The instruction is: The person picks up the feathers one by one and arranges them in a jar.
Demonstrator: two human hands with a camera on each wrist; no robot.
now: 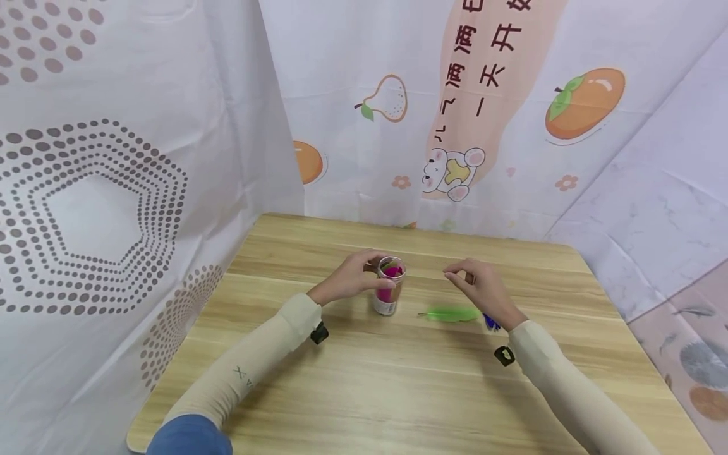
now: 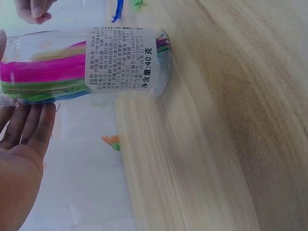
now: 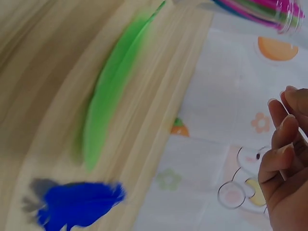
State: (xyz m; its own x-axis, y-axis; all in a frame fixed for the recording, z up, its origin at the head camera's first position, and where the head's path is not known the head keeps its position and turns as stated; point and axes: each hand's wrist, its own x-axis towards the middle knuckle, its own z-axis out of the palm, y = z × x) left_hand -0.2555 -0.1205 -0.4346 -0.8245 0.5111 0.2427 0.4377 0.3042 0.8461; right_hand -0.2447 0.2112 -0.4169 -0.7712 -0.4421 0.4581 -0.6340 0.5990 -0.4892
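Observation:
My left hand (image 1: 354, 279) grips a clear plastic jar (image 1: 385, 307) that stands upright on the table, fingers and thumb around its upper part. Magenta, green and blue feathers (image 2: 48, 70) fill the jar, and a white printed label (image 2: 120, 57) wraps its lower end. My right hand (image 1: 482, 287) hovers to the right of the jar with nothing visible in it. Its fingers are loosely bent in the right wrist view, thumb close to the fingertips. Below that hand lie a long green feather (image 3: 110, 91) and a short, fluffy blue feather (image 3: 84, 204).
The wood-grain table (image 1: 318, 392) reaches back to a white curtain (image 1: 341, 164) printed with fruit, a bear and writing. Another patterned curtain (image 1: 97, 215) hangs along the left side. A dark strap piece (image 1: 504, 355) shows at the right wrist.

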